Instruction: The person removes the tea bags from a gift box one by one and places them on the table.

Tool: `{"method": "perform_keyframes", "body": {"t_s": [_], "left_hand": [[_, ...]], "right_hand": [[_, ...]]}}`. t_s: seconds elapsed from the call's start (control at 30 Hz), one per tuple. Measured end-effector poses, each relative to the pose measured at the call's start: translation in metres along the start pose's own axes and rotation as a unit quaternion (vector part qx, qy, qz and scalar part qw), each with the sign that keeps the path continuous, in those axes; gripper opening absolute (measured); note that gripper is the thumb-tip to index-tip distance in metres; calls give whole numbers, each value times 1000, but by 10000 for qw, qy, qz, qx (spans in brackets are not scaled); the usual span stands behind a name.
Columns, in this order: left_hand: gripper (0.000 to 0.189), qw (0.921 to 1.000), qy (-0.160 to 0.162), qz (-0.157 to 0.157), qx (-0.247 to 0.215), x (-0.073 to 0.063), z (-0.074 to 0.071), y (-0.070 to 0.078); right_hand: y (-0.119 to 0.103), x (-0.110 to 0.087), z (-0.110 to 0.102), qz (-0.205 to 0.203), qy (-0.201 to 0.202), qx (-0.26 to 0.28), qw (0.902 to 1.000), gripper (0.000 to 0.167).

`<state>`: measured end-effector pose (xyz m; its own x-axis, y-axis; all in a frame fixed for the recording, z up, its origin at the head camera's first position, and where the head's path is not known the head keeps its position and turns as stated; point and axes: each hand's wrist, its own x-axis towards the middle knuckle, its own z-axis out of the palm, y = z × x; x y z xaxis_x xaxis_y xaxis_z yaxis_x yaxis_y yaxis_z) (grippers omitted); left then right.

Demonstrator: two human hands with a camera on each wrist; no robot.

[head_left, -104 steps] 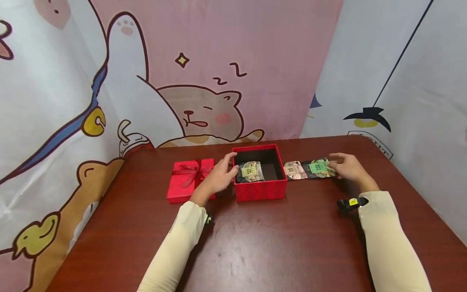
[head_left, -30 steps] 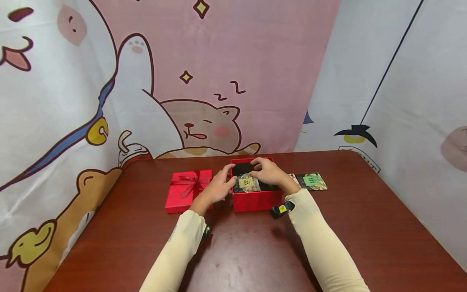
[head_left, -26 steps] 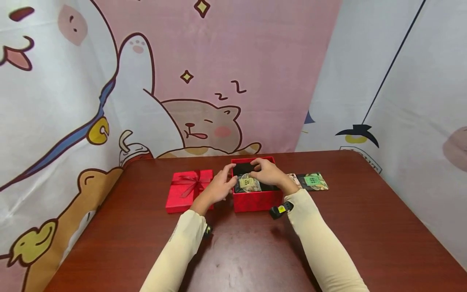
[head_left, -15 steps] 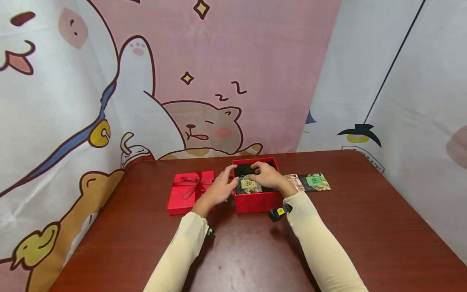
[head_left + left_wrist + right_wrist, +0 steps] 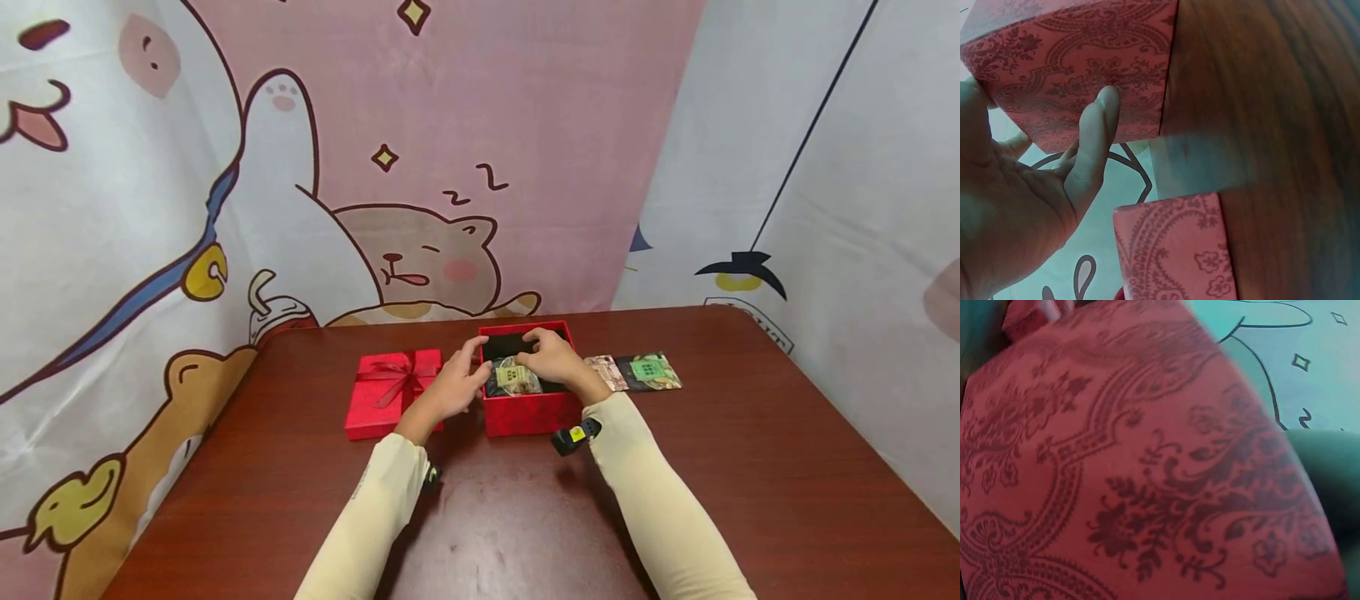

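Observation:
In the head view, a square red gift box (image 5: 534, 417) with a black inside stands uncovered on the table. A dark packet with a pale label (image 5: 513, 377) lies in its left part. My left hand (image 5: 450, 385) is at the box's left side, with thumb and fingers spread; the left wrist view shows the thumb before the patterned wall. My right hand (image 5: 557, 360) reaches over the right side into the box. Its thumb is at the packet's upper right, with a gap between thumb and forefinger; the other fingertips are hidden. The box wall fills most of the right wrist view.
Left of the box lies its red lid (image 5: 384, 404) with a ribbon bow. To the right are a pinkish packet (image 5: 607, 372) and a green-labelled packet (image 5: 651, 371), end to end. The brown table (image 5: 510, 517) backs onto a cartoon-printed cloth (image 5: 450, 108).
From beside the green-labelled packet, my right hand has moved left into the box. My left hand has stayed at the box's left side. Over the last second, both hands hardly move.

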<state>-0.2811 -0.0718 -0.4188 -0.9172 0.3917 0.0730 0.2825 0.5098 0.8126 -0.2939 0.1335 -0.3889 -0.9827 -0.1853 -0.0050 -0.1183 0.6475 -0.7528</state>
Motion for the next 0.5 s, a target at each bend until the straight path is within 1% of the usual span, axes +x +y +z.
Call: {"method": "perform_keyframes", "body": {"t_s": [0.1,0.2,0.3,0.5], "left_hand": [[54,10000,4,29,-30,0,0,0],[54,10000,-11,39,-4,0,0,0],[54,10000,-6,29,12,0,0,0],[56,10000,-1,32,33,-1,-1,1]], "right_hand": [[0,0,1,193,19,-120,9997,54],[0,0,1,254,-10,-24,9997,54],[0,0,1,206,11,133,9997,54],[0,1,1,31,168,99,9998,54]]}}
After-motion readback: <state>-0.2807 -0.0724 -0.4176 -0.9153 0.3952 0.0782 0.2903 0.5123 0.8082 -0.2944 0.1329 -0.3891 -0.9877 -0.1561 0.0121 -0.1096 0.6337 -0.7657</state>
